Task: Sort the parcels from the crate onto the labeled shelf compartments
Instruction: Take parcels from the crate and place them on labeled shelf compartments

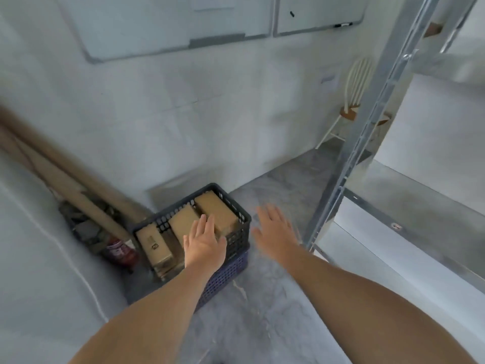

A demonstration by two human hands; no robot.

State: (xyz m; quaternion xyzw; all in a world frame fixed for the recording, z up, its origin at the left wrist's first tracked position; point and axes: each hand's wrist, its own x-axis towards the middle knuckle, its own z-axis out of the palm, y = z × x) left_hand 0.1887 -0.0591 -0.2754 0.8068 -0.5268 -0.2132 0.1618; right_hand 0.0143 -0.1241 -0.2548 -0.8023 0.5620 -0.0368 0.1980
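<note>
Left hand (203, 241) hovers, fingers (207, 222) loosely spread, over the crate (236, 240), right hand (275, 229) beside it open; cardboard parcels (215, 211) look stiff, light — grip opposite edges.

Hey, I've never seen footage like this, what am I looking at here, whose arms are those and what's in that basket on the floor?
This is a single picture from a camera worn on a person's head, looking down, so the bare arms are the wearer's own. The left hand reaches open over a dark plastic crate on the grey floor, above the brown cardboard parcels packed inside it. The right hand is open beside the crate, blurred. Neither holds anything. On the right stands a metal shelf.
</note>
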